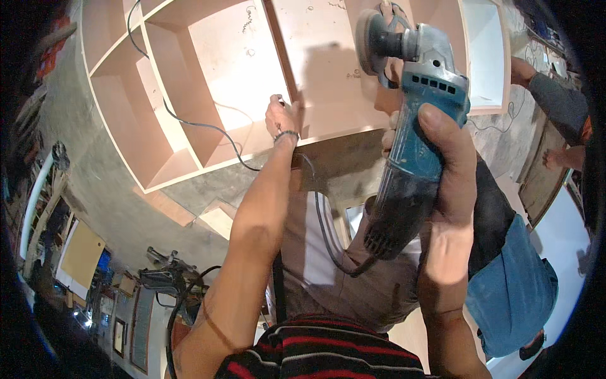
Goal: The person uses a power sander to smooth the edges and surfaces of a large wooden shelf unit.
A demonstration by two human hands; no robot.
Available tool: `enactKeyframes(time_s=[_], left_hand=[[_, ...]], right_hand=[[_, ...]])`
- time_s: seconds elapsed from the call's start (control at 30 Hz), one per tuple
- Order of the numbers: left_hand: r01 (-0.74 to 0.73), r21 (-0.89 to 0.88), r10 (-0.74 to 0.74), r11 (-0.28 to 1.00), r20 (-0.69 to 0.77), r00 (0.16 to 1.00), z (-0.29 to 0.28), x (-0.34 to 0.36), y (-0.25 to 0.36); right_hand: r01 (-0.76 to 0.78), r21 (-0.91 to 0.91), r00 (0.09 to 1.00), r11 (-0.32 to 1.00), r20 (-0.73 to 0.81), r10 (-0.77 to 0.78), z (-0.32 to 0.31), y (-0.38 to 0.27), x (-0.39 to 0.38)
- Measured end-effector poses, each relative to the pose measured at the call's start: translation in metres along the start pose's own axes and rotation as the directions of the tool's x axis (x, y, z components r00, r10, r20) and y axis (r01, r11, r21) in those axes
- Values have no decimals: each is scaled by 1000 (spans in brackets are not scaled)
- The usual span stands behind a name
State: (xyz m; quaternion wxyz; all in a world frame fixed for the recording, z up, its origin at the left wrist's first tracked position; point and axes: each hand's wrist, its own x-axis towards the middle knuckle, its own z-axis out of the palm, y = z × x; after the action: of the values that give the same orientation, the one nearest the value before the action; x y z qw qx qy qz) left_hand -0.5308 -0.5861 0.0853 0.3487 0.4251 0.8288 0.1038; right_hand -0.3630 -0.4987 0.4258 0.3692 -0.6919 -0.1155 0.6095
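Note:
My right hand (445, 151) is wrapped round the teal and black body of an angle grinder (420, 142), held up above the front edge of a wooden cabinet frame. The grinder's round disc (371, 43) points to the far left, and its cord hangs from the rear end. Farther left, my left hand (281, 117) is closed at the near end of an upright divider (283, 47) in the cabinet (180, 95). Whatever its fingers hold, if anything, is hidden. A dark bracelet circles that wrist.
The grinder's black cord (205, 125) runs across the cabinet and past my left forearm. At the right, another person's arm (555, 95) reaches toward the cabinet's end. Someone in blue clothing (517, 290) is close on my right. Wood offcuts (165, 207) lie on the floor.

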Motion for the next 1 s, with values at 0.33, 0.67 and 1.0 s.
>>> enactKeyframes(time_s=[0.33, 0.67, 1.0], left_hand=[[34, 32, -34, 999, -9, 999, 7, 12, -17], [72, 42, -73, 997, 36, 997, -3, 36, 12], [24, -136, -23, 990, 10, 1000, 3, 44, -8]], right_hand=[[54, -247, 997, 967, 61, -40, 8, -22, 7], [13, -177, 998, 984, 58, -3, 16, -38, 13], [-9, -243, 998, 970, 59, 24, 13, -45, 16]])
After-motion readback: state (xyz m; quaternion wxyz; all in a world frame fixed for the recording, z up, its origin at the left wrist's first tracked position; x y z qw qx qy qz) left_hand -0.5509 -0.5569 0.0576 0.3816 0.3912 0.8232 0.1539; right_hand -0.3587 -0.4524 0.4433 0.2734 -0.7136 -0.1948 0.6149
